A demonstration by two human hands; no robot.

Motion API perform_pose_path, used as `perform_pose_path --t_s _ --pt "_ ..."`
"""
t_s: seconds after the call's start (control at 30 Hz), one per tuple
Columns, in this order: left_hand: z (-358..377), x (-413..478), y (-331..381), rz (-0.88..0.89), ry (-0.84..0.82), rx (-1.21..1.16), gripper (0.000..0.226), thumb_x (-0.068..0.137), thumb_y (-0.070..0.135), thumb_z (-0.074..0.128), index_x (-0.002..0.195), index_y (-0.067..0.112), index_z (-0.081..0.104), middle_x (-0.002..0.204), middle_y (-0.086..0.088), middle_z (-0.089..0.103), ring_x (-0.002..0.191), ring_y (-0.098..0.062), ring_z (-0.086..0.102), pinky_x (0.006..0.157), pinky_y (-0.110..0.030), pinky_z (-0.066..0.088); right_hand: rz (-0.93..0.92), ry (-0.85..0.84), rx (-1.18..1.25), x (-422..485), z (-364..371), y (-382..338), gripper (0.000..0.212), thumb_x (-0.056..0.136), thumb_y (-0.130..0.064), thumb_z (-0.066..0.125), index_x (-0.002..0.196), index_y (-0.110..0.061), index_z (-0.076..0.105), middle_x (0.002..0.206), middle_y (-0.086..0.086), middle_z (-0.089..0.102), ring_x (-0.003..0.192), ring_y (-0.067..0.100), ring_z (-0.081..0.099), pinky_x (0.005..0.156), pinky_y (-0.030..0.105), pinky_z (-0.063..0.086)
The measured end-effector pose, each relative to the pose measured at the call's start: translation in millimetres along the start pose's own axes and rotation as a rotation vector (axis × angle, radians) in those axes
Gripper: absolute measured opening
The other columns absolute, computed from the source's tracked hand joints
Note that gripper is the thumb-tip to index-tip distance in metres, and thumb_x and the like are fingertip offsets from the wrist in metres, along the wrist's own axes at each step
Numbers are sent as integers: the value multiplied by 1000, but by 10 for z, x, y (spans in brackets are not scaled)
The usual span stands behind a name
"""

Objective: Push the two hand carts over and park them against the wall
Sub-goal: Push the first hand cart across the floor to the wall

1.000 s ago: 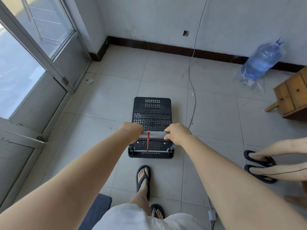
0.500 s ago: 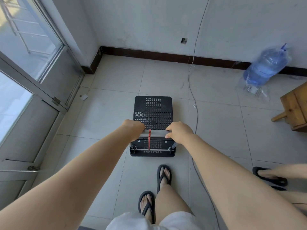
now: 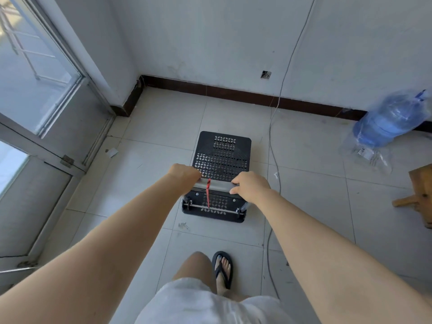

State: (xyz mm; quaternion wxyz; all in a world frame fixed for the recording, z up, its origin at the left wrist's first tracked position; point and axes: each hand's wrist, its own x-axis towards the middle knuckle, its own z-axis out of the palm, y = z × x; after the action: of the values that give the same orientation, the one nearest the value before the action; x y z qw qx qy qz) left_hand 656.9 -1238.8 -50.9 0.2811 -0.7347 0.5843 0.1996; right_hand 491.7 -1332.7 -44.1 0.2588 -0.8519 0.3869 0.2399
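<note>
Nearest me, one sandalled foot (image 3: pixel 222 268) stands on the tiled floor (image 3: pixel 304 206). Ahead, my left hand (image 3: pixel 184 174) and right hand (image 3: pixel 251 186) each hold a closed grip on the grey handle bar (image 3: pixel 218 184) of the black hand cart (image 3: pixel 222 155), one at either end; a red strap (image 3: pixel 208 192) hangs between them. The cart stands on the floor, apart from the wall (image 3: pixel 233 43). A blue water bottle (image 3: pixel 388 120) leans at far right.

Cart (image 3: pixel 222 157) mid-floor, wall (image 3: pixel 233 43) ahead, jug (image 3: pixel 388 122) right, door (image 3: pixel 35 90) left.
</note>
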Motion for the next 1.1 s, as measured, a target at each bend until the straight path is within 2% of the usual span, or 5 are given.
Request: perform_pose_path --t_s 0.33,0.53,0.63,0.93,1.1 --pt "-818 1183 -450 31 34 -13 28 92 1 51 114 16 60 89 2 52 79 -22 52 69 -27 41 121 22 66 1180 -880 272 27 90 -32 61 113 -20 70 103 9 72 90 31 66 89 50 53" --pt "-1209 1791 -817 8 63 -44 32 90 -4 51 114 14 61 79 2 51 76 -22 52 67 -26 40 100 47 46 1798 -1410 241 40 93 -29 59 130 -13 62 122 14 68 104 33 65 85 36 50" --pt "-1368 2000 -925 -27 74 -84 31 91 -3 52 115 14 60 80 2 50 77 -21 52 68 -26 39 99 70 38 2031 -1573 233 33 94 -32 56 119 -13 67 109 12 71 85 29 61 81 35 51" --pt "-1824 2630 -1072 -163 142 -203 31 89 -2 53 115 14 61 87 0 55 77 -22 54 67 -28 39 65 171 61 2658 -2076 383 23 95 -33 55 94 -13 66 96 12 66 94 36 66 73 35 50" --pt "-1991 2965 -1041 -182 231 -246 35 90 -1 54 120 15 56 107 -6 65 99 -27 64 72 -31 44 51 279 54 2928 -2283 578 33 97 -30 52 119 -9 65 117 16 68 106 36 63 88 43 54"
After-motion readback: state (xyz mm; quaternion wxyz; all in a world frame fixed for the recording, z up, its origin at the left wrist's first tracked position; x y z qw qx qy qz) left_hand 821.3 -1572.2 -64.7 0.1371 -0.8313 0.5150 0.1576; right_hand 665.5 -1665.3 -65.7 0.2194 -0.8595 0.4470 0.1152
